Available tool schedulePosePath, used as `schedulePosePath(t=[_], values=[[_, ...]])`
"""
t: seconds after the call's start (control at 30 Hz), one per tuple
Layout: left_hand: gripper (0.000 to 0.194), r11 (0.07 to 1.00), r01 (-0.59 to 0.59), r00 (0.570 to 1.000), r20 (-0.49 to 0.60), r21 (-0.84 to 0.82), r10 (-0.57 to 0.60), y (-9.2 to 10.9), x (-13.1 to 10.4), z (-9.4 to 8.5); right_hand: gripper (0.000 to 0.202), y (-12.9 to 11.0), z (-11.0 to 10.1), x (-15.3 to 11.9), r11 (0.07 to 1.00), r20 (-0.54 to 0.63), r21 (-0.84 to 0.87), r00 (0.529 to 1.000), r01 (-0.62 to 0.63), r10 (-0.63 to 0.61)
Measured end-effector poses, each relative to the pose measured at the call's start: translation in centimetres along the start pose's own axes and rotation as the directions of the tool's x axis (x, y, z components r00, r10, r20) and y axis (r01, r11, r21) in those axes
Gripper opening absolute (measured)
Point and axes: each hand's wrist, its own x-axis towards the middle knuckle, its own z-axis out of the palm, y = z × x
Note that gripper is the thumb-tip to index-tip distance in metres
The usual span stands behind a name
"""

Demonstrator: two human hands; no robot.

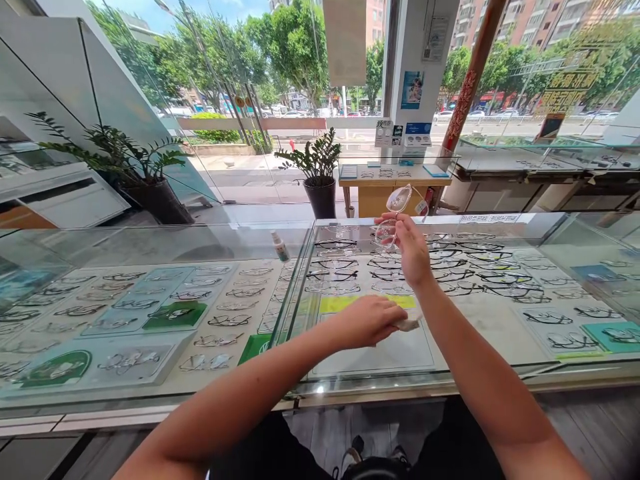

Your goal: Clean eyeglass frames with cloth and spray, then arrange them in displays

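My right hand (413, 247) is raised above the glass display counter, its fingers closed on a pair of eyeglasses (400, 199) with clear lenses and a thin frame. The glasses are tilted on end, one lens above the fingers and the other beside them. Lower and to the left, my left hand (370, 320) is palm down over the counter with its fingers closed on a small pale cloth (409, 325). The cloth is apart from the glasses. Rows of eyeglass frames (336, 264) lie under the glass beneath both hands.
A small spray bottle (280, 247) stands on the counter (240, 233) to the left. More eyeglass frames (237, 321) fill the left case. Beyond the counter are a potted plant (320, 193) and a small display table (395, 179). The counter's front edge runs close to my legs.
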Motion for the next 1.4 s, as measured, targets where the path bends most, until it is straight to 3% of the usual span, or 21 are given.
schedulePosePath(t=[0.27, 0.4, 0.63, 0.7, 0.83, 0.9, 0.97, 1.03, 1.23, 1.3, 1.4], values=[[0.030, 0.969, 0.197, 0.979, -0.028, -0.151, -0.204, 0.3, -0.8, -1.6, 0.040, -0.3, -0.1, -0.1, 0.998, 0.008, -0.062, 1.000, -0.022, 0.023], [0.037, 0.964, 0.215, 0.976, -0.011, -0.156, -0.219, -0.3, -0.9, -1.5, 0.040, -0.2, -0.1, -0.1, 0.998, 0.015, -0.063, 1.000, -0.020, 0.021], [0.016, 0.959, 0.173, 0.979, -0.071, -0.226, -0.193, -0.5, -0.8, -2.2, 0.034, -0.2, -0.1, -0.2, 1.000, 0.032, -0.022, 0.999, -0.012, 0.012], [0.012, 0.919, 0.153, 0.977, -0.086, -0.364, -0.196, -0.4, -0.9, -2.7, 0.036, -0.2, -0.2, -0.2, 0.999, 0.030, -0.040, 0.999, -0.012, 0.013], [0.047, 0.666, 0.133, 0.948, -0.103, -0.734, -0.302, -0.6, -1.3, -3.7, 0.037, -0.2, -0.2, -0.1, 0.997, 0.017, -0.070, 0.999, -0.037, 0.038], [0.052, 0.482, 0.131, 0.899, -0.101, -0.866, -0.425, -1.1, -1.5, -4.0, 0.036, -0.2, -0.1, -0.1, 0.998, 0.008, -0.059, 0.999, -0.039, 0.040], [0.049, 0.303, 0.087, 0.815, -0.107, -0.949, -0.569, -1.9, -1.7, -4.3, 0.034, -0.2, -0.2, -0.1, 0.999, 0.005, -0.041, 0.999, -0.035, 0.035], [0.042, 0.206, 0.007, 0.718, -0.138, -0.979, -0.682, -2.9, -1.8, -4.8, 0.033, -0.3, -0.2, -0.1, 0.999, 0.010, -0.036, 0.999, -0.032, 0.032], [0.034, 0.148, -0.111, 0.424, -0.182, -0.983, -0.887, -6.5, -2.2, -6.4, 0.030, -0.7, -0.1, -0.4, 0.999, 0.025, -0.046, 0.999, -0.023, 0.024], [0.035, 0.149, -0.152, 0.375, -0.196, -0.977, -0.906, -7.3, -2.3, -6.6, 0.029, -1.0, 0.3, -0.7, 0.999, 0.081, -0.025, 0.996, -0.042, 0.044], [0.040, 0.146, -0.177, 0.358, -0.202, -0.973, -0.911, -7.8, -2.4, -6.7, 0.027, -1.4, 1.4, -1.6, 0.995, 0.204, -0.006, 0.974, -0.098, 0.098]])
